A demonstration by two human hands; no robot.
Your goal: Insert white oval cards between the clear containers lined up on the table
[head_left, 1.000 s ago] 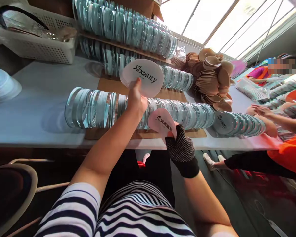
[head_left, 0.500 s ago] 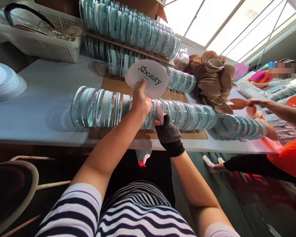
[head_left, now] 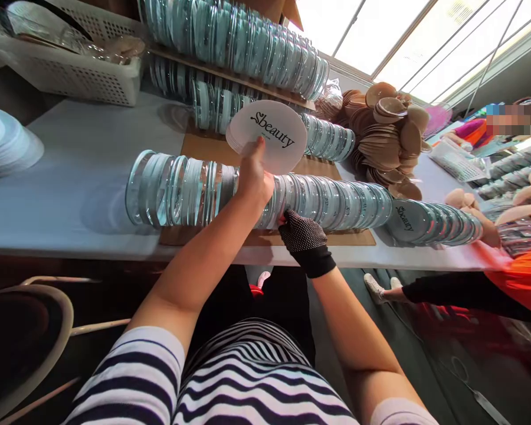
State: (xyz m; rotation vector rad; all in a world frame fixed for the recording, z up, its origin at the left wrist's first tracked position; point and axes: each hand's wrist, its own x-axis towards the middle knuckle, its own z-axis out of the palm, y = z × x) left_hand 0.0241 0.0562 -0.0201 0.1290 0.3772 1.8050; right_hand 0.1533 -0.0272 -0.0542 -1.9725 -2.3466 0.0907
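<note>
A long row of clear round plastic cases (head_left: 336, 203) stands on edge along the table, with pale inserts inside. Above its middle my left hand (head_left: 257, 171) grips a stack of white rounded cards (head_left: 283, 133), thumb on top; the front card reads "Sbeauty" in black. My right hand (head_left: 301, 236), in a black dotted glove with bare fingertips, is closed against the near side of the row. Whatever its fingertips pinch is too small or hidden to make out.
Behind stand more rows of cases (head_left: 239, 53). Beige cup-shaped pads (head_left: 389, 141) are piled at the back right. White discs (head_left: 6, 144) are stacked at far left, near a white basket (head_left: 92, 77). A person in orange (head_left: 520, 283) stands at right beside another row (head_left: 438, 221).
The card at my right fingertips has gone down among the cases and no longer stands out. My right hand has shifted slightly. The co-worker's arm has withdrawn from over the table.
</note>
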